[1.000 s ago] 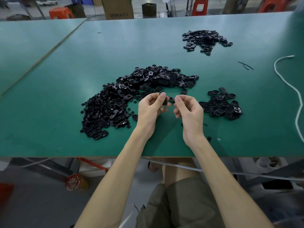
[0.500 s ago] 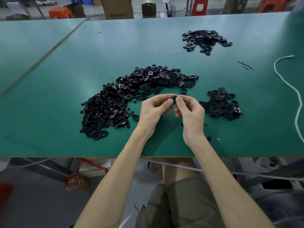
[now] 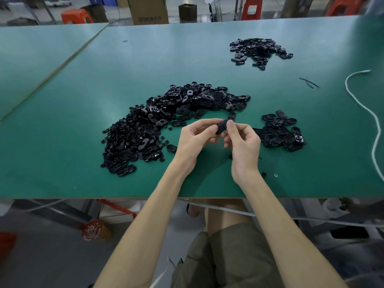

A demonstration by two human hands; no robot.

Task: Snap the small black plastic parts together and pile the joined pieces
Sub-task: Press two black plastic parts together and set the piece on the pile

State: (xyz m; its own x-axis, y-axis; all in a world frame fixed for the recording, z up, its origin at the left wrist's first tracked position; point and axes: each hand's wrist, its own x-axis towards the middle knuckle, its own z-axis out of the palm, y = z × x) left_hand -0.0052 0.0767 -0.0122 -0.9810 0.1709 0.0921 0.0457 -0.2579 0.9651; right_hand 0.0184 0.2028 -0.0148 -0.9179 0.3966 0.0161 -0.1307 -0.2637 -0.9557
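Black plastic all over the green bench (image 3: 83,100). One oval part (image 3: 221,126) is pinched between both hands at centre frame, over the bench and not resting on it. My left hand (image 3: 195,138) grips its lower left end, thumb on top and fingers curled underneath. My right hand (image 3: 244,142) pinches the upper right end with thumb tip and curled fingers. Can't tell if it's a single piece or two already mated, since my fingers cover the edges. The main heap (image 3: 166,121) of loose parts arcs from left of centre up to just above my hands. It has bigger oval shells along the top and smaller bits toward the lower left. One stray shell (image 3: 171,148) lies just left of my left wrist, apart from the heap. The small pile (image 3: 280,132) sits just right of my right hand, close but not touching it. The far pile (image 3: 257,50) is at upper right, well apart from everything else. A white cord (image 3: 372,113) snakes down the right edge of the bench, with thin dark strands (image 3: 309,82) lying left of its top end. A tiny ring (image 3: 276,175) lies on the bench right of my right wrist. A cardboard box (image 3: 148,9) and an orange stool (image 3: 75,16) stand beyond the far edge. My olive shorts (image 3: 224,256) show at bottom centre, below the bench edge.
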